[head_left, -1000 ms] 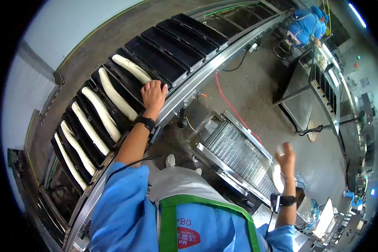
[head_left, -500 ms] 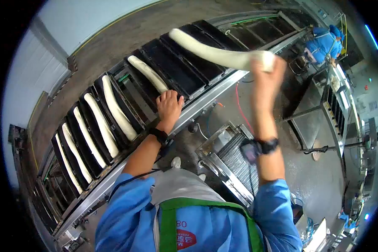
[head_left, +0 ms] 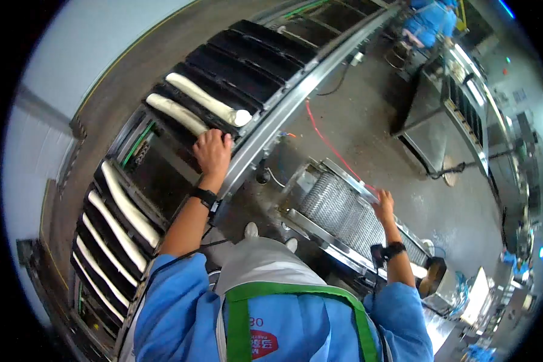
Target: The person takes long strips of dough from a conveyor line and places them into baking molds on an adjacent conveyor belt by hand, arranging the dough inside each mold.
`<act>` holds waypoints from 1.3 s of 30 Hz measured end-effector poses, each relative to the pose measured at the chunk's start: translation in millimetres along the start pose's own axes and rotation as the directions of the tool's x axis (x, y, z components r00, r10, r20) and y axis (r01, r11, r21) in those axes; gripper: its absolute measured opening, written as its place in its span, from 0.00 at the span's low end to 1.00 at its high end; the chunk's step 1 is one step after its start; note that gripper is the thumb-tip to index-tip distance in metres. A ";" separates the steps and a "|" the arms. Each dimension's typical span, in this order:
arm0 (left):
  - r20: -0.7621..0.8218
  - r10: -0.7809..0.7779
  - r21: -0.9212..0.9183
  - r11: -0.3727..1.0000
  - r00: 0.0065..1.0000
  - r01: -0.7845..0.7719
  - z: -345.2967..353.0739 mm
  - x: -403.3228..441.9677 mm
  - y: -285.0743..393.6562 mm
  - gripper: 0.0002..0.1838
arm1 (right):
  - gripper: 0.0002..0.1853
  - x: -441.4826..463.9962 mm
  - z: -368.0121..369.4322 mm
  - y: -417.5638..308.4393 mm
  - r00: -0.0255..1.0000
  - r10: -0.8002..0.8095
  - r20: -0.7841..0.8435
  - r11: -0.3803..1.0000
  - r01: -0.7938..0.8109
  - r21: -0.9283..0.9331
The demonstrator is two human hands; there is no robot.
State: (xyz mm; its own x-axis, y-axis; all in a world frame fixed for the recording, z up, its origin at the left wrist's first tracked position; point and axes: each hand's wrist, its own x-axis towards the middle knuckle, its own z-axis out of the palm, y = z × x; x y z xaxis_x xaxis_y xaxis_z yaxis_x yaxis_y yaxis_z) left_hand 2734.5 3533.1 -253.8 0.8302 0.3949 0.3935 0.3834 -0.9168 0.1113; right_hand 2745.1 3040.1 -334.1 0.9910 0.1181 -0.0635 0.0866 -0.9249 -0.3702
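Note:
My left hand (head_left: 213, 152) rests on the near end of a black tray, its fingers bent over the end of a long white dough strip (head_left: 176, 113). Beside it, a second dough strip (head_left: 202, 98) lies in the adjoining tray, its near end folded or rounded. My right hand (head_left: 384, 206) is over the right edge of the metal mesh conveyor (head_left: 342, 208), fingers slightly apart, with nothing visible in it. Several more filled trays, one with a dough strip (head_left: 128, 204), sit lower left, past a gap in the line.
Black trays without dough (head_left: 238, 69) continue up the curved rail (head_left: 283, 108). A red hose (head_left: 329, 146) crosses the floor. At the upper right a person in blue (head_left: 429, 24) is beside a metal table (head_left: 428, 130). A metal box (head_left: 443, 286) stands at the lower right.
The strip my right hand held now lies in a tray, and that hand has moved back down right. The filled trays at left have separated further from the tray under my left hand.

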 end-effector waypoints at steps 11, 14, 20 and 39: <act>0.014 0.061 -0.019 0.998 0.998 -0.061 54.2 13.3 -4.4 0.10 | 0.29 -210.6 -32.2 86.2 0.876 0.481 -0.039 0.682 -0.402 -0.611; 0.035 0.058 -0.008 0.998 0.998 -0.058 58.9 13.6 -2.8 0.10 | 0.22 -183.4 -24.7 82.1 0.961 0.263 -0.085 0.754 -0.260 -0.603; -0.012 0.079 -0.026 0.996 0.997 -0.080 72.4 11.8 -3.3 0.11 | 0.18 -117.4 -91.3 92.8 0.923 0.027 -0.383 0.963 -0.126 -0.237; 0.066 0.018 -0.102 0.995 0.998 -0.011 84.5 14.5 -16.8 0.09 | 0.35 220.4 -23.4 -310.5 0.948 -0.218 0.231 0.299 -0.160 0.941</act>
State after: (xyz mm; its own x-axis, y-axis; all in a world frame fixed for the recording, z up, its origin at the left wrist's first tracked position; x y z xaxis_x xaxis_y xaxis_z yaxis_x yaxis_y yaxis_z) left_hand 2774.3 3559.2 -327.1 0.8619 0.3814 0.3342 0.3310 -0.9224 0.1991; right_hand 2939.1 3344.9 -211.4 0.8970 0.3975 -0.1933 -0.2292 0.0444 -0.9724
